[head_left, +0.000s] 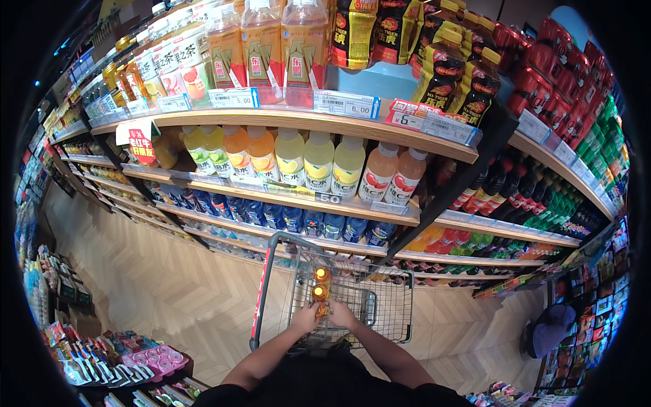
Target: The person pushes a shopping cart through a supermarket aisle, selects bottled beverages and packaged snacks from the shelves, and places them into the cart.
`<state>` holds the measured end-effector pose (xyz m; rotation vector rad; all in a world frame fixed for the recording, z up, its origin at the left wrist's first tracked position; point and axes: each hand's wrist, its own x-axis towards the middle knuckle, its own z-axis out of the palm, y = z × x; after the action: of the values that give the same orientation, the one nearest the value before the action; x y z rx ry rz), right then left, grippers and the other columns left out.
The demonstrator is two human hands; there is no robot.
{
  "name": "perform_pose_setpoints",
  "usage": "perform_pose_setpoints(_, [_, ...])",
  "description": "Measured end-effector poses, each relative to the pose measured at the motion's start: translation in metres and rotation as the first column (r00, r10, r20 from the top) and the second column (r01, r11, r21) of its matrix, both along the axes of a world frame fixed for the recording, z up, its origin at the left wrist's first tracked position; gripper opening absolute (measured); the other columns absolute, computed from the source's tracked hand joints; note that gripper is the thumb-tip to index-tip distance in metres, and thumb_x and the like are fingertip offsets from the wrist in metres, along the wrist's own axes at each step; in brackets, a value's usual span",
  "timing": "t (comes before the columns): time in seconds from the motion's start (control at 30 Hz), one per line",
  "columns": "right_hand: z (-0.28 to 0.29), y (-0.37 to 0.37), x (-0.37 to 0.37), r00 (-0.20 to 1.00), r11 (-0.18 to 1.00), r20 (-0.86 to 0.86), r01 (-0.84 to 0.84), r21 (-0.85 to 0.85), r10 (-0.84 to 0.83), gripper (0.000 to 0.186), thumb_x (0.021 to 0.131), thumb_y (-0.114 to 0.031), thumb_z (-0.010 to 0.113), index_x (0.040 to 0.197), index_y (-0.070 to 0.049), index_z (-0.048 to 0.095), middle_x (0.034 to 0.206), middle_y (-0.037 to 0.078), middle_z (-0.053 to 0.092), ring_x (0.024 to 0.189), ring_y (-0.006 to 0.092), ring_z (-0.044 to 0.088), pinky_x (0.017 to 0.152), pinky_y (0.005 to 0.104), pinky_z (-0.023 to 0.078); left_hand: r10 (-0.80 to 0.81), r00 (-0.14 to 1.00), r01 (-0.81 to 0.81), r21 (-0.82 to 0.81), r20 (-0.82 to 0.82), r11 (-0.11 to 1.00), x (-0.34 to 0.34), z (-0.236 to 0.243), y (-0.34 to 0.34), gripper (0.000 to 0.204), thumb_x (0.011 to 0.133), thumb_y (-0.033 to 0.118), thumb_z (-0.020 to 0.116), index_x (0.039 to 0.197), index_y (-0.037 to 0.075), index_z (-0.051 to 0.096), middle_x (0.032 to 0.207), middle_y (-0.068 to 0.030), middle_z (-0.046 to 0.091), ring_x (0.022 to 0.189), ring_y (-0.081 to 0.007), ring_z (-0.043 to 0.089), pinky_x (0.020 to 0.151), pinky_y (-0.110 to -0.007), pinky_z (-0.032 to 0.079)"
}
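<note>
A metal wire shopping cart (390,302) with a grey frame and a red-marked side bar stands in front of me. Over its basket show two amber bottles with yellow caps, the farther bottle (321,275) and the nearer bottle (319,293). My left hand (308,317) is closed at the lower left of the nearer bottle. From the other side my right hand (340,315) closes on the same amber shape, close to the left hand. The fingers hide most of what lies between them, so its lower part cannot be made out.
Curved wooden shelves (291,121) of bottled drinks stand ahead, with price tags along their edges. Red cans (532,88) are stacked at the right. A person (550,331) crouches at far right. Packaged goods (102,359) sit at lower left on the wood-patterned floor (156,278).
</note>
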<state>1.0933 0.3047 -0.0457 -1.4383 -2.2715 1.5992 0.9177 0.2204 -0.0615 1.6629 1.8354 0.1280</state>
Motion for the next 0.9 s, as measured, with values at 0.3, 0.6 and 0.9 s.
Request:
perform_pose_setpoints(0.3, [-0.095, -0.035, 0.02, 0.999, 0.998, 0.042, -0.025, -0.05, 0.027, 0.102, 0.077, -0.017, 0.075, 0.165, -0.018, 0.023, 0.136, 0.026, 0.063, 0.118, 0.0395, 0.067, 0.098, 0.0437, 0.055, 0.065, 0.994, -0.059, -0.069, 0.092, 0.996, 0.016, -0.032, 0.009, 0.07, 0.087, 0.021, 0.075, 0.148, 0.028, 0.042, 0.134, -0.0263, 0.052, 0.111, -0.0453, 0.066, 0.089, -0.052, 0.058])
perform_pose_setpoints(0.6, [-0.093, -0.026, 0.021, 0.992, 0.989, 0.051, -0.109, -0.097, 0.114, 0.112, 0.073, -0.023, 0.085, 0.164, -0.013, 0.021, 0.143, 0.022, 0.061, 0.125, 0.0376, 0.064, 0.101, 0.0424, 0.054, 0.279, 0.93, -0.28, -0.031, 0.237, 0.96, 0.021, -0.065, 0.016, 0.048, 0.086, 0.029, 0.082, 0.131, 0.024, 0.065, 0.121, -0.0209, 0.062, 0.109, -0.0429, 0.066, 0.092, -0.05, 0.055])
perform_pose_setpoints(0.9, [-0.046, -0.045, 0.031, 0.933, 0.99, -0.358, -0.07, -0.122, 0.022, 0.091, 0.083, -0.02, 0.087, 0.156, -0.01, 0.034, 0.138, 0.016, 0.061, 0.119, 0.0305, 0.067, 0.098, 0.0419, 0.055, 0.132, 0.927, -0.163, 0.061, 0.352, 0.985, 0.007, -0.021, -0.001, 0.04, 0.085, 0.032, 0.082, 0.118, 0.012, 0.072, 0.104, -0.0176, 0.075, 0.096, -0.0388, 0.071, 0.085, -0.046, 0.056])
